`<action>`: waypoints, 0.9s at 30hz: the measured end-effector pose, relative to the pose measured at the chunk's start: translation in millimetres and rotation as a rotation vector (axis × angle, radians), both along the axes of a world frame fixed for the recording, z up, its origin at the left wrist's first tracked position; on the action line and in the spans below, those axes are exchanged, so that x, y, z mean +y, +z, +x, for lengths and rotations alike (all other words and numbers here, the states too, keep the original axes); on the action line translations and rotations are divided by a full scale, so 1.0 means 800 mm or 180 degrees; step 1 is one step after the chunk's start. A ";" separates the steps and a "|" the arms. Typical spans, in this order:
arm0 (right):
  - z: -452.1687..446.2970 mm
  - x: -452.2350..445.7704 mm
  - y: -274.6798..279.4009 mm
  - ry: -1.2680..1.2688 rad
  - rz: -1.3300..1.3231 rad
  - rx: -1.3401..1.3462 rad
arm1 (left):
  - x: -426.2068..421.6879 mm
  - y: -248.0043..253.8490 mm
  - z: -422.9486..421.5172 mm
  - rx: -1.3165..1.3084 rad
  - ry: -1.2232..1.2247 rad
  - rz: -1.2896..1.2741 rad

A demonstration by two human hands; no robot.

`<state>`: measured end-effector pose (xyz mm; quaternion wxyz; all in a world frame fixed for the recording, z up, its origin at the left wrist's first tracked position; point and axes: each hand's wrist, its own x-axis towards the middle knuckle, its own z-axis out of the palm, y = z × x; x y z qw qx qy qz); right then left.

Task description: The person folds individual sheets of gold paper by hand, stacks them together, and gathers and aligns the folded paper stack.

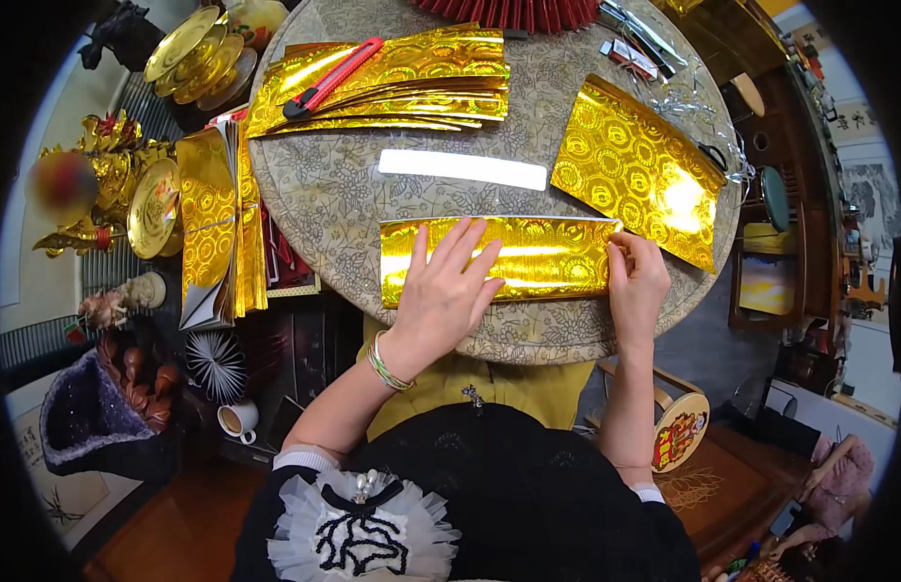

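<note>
A folded strip of shiny gold paper [547,254] lies along the near side of the round table. My left hand [448,281] rests flat on its left part, fingers spread. At its right end, my right hand [637,276] pinches the corner between thumb and fingers. Beyond the strip lies a white strip [462,170], bright with glare. To the right is a wide sheet of gold paper [639,170]. A stack of folded gold paper [402,82] sits at the upper left, with a red cutter knife [334,80] on top.
The patterned round table [305,209] has a red pleated object [508,12] at its far edge. Black-handled scissors [712,155] lie partly under the right sheet. More gold paper [210,223] hangs left of the table, near a mug [239,419]. Another person [840,475] is at the lower right.
</note>
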<state>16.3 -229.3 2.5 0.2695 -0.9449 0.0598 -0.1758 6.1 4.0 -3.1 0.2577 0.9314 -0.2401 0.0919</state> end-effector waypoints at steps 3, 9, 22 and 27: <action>0.001 0.000 0.001 -0.0016 0.0118 0.0059 | 0.000 0.002 0.001 0.0113 0.0016 -0.0011; 0.002 0.001 0.002 -0.0015 0.0067 0.0053 | 0.000 0.000 0.001 0.0112 0.0010 -0.0014; 0.002 0.002 0.002 -0.0060 0.0142 -0.0025 | -0.004 0.000 0.002 0.0438 0.0006 0.0615; 0.002 0.003 0.003 -0.0100 0.0184 0.0016 | -0.007 0.001 0.001 0.0445 0.0048 0.0660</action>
